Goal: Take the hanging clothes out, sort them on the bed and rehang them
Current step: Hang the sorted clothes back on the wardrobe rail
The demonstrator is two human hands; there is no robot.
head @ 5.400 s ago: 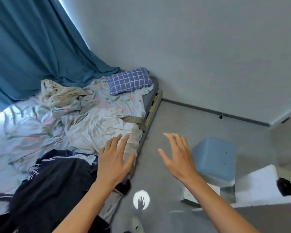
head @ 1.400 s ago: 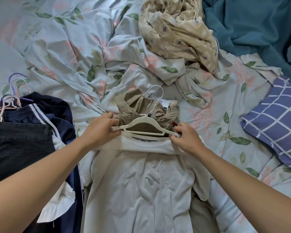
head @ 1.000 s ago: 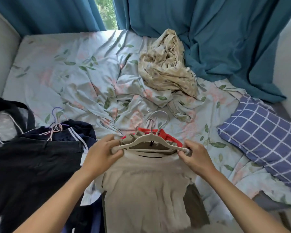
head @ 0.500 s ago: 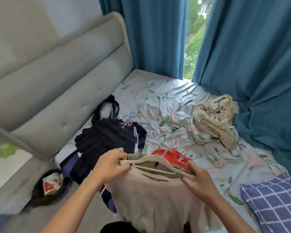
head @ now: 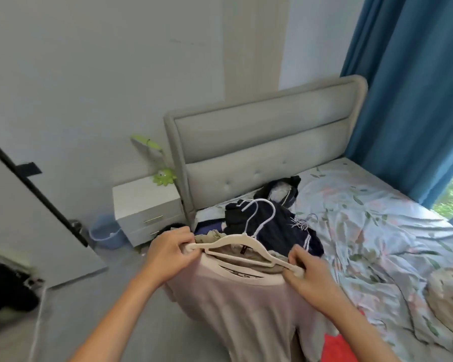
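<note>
I hold a white T-shirt (head: 241, 309) on a cream hanger (head: 230, 240) in the air over the bed's near edge. My left hand (head: 168, 252) grips the hanger's left end and my right hand (head: 309, 273) grips its right end. Two white hooks rise from the hanger, and a khaki garment (head: 249, 253) hangs behind the shirt. A pile of dark clothes (head: 272, 228) with several hangers lies on the bed (head: 364, 220) by the headboard. A red garment (head: 338, 346) shows below my right arm.
A grey padded headboard (head: 259, 150) stands behind the pile. Left of it are a white nightstand (head: 147, 205) with a green lamp (head: 162, 176), a blue bin (head: 105, 231) and an open door (head: 37, 218). Blue curtains (head: 413, 87) hang at right. A beige patterned cloth (head: 450, 293) lies at the right edge.
My view has swung left from the curtains toward the headboard and nightstand. Both hands keep hold of the hanger, and the shirt has come up off the bed and moved left with them.
</note>
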